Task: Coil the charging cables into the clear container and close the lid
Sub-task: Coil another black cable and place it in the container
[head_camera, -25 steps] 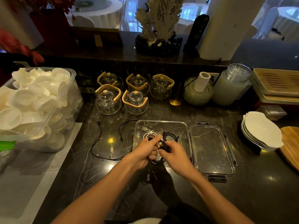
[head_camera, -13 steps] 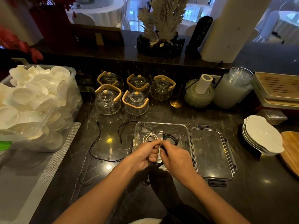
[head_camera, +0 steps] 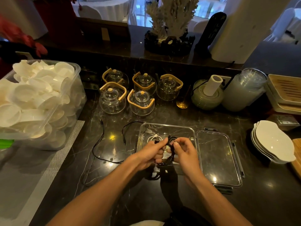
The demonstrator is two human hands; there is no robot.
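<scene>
Ok so right now I've got both hands over the near edge of the clear container (head_camera: 166,128), working a bundle of black cable (head_camera: 170,158). My left hand (head_camera: 151,154) has its fingers curled around the left side of the loops, with thumb and forefinger pinching a strand up top. My right hand (head_camera: 185,152) is pinching the right side of the same bundle, fingers bent in around it. The coil hangs between the two hands, just above the container's near rim, partly hidden by my fingers.

Inside the container, at the far-left side, there's a white cable (head_camera: 153,138) already coiled up. The lid (head_camera: 216,157) lies flat and open just right of the container, touching it along the long edge.

Another black cable (head_camera: 99,144) is loose on the dark marble counter (head_camera: 114,185) to the left, snaking from far to near, and one more thin black lead (head_camera: 126,130) loops by the container's far-left corner.

Further back sit five glass teapots (head_camera: 114,100) with wooden handles. Big plastic tub (head_camera: 71,101) of white cups on the left, stack of white dishes (head_camera: 275,142) on the right.
</scene>
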